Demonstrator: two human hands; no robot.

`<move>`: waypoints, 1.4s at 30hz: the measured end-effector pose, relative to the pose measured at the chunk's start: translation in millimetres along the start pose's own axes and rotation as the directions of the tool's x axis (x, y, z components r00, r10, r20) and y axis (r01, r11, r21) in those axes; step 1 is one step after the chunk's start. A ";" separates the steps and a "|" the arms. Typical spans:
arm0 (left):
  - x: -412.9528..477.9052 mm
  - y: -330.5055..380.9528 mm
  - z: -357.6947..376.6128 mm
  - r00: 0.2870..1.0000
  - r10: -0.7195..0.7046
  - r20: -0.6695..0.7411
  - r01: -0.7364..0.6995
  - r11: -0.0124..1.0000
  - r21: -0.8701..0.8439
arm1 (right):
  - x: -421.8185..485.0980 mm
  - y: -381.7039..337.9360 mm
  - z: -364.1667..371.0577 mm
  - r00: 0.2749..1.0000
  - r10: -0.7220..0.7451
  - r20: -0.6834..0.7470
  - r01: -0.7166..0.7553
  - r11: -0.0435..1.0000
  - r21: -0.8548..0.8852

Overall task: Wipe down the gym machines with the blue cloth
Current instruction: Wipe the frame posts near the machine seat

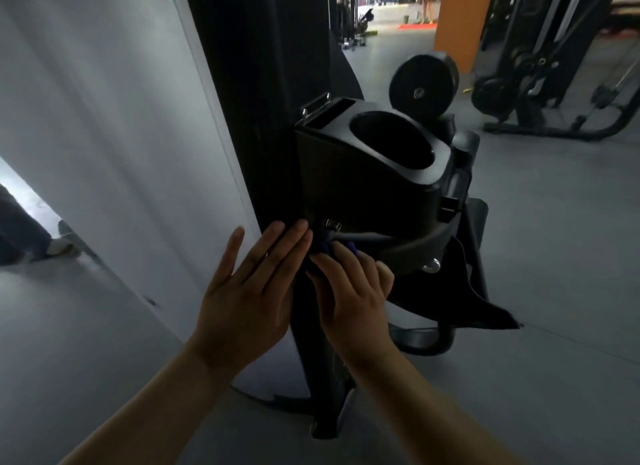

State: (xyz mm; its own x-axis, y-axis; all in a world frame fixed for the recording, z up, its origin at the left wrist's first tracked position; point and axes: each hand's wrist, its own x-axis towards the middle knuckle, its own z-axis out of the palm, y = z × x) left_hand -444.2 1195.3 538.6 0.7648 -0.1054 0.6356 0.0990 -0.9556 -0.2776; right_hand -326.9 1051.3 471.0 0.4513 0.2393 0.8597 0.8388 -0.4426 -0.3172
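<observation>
A black gym machine fills the middle, with a black holder (367, 174) that has a round cup opening fixed to its dark upright column (263, 101). My right hand (349, 291) grips a bunched blue cloth (323, 248) against the machine just under the holder. Only a small blue patch shows above my fingers; a dark flap (485, 309) hangs to the right, and I cannot tell whether it belongs to the cloth. My left hand (249, 288) lies flat with straight fingers against the column, beside the right hand.
A white panel (121, 135) of the machine stands on the left. A black round pad (422, 87) sticks out behind the holder. Another black machine (554, 66) stands at the back right, beside an orange pillar (460, 25). A person's leg and shoe (31, 232) show at far left on grey floor.
</observation>
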 end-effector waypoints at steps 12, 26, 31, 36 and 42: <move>-4.1 12.8 46.3 0.963 -0.014 -0.270 0.035 0.997 0.072 | -1.4 14.8 37.0 0.962 -0.129 -0.240 0.131 0.991 -0.008; -5.6 5.6 46.7 0.975 0.041 -0.217 -0.023 0.996 0.081 | -34.1 8.9 70.0 0.945 -0.148 -0.291 0.175 0.982 0.069; -8.4 10.6 49.5 0.977 0.048 -0.208 -0.018 0.990 0.142 | -62.0 18.7 68.3 0.952 -0.207 -0.226 0.205 0.978 -0.032; -10.9 7.7 49.0 0.977 0.063 -0.202 -0.029 0.985 0.168 | -12.2 19.2 53.4 0.939 -0.148 -0.311 0.141 0.989 -0.043; -19.4 17.1 53.5 0.973 0.056 -0.222 -0.007 0.976 0.216 | -41.6 49.3 49.9 0.908 -0.344 -0.239 0.316 0.938 -0.145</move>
State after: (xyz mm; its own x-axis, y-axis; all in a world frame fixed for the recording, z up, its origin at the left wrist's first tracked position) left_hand -423.3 1195.7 482.9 0.6085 -0.2170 0.7633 0.2288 -0.8731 -0.4306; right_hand -289.2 1062.6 399.6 0.0488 0.1624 0.9855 0.8851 -0.4642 0.0327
